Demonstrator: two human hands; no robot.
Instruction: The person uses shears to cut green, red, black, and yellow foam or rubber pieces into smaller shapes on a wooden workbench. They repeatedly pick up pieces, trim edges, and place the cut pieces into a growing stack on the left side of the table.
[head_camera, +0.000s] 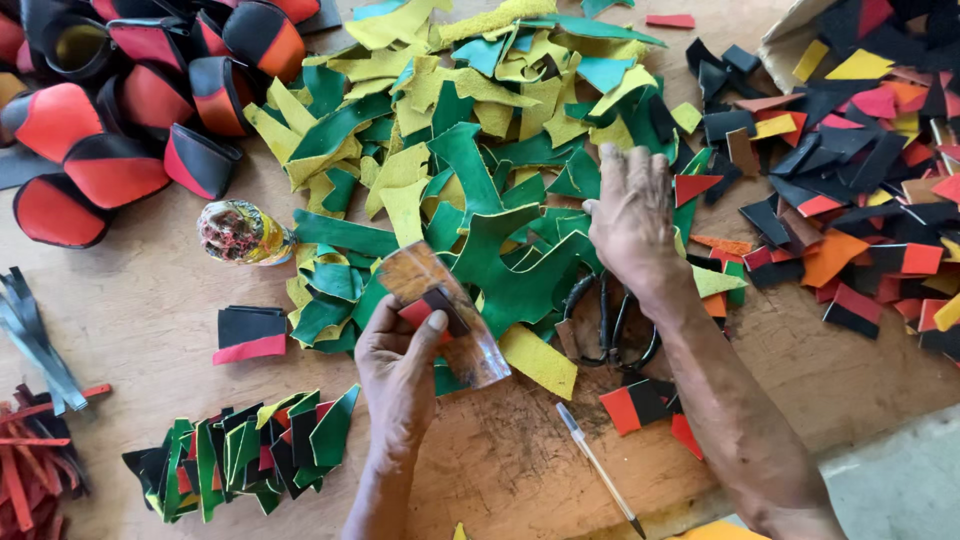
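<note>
While a clear template (445, 325) with a red-and-black piece (432, 308) is pinched in the left hand (398, 375) beside the green-and-yellow scrap heap (450, 170), the right hand (632, 220) is spread flat on it, grasping nothing; cut stacks (240, 455) lie below, much unsorted.

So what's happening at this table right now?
A person sits at a wooden table covered in leather offcuts. The left hand holds a clear plastic template with a small red-and-black piece pinned under the thumb. The right hand rests palm-down on the pile of green and yellow scraps, just above a pair of scissors. A pen lies nearby.
</note>
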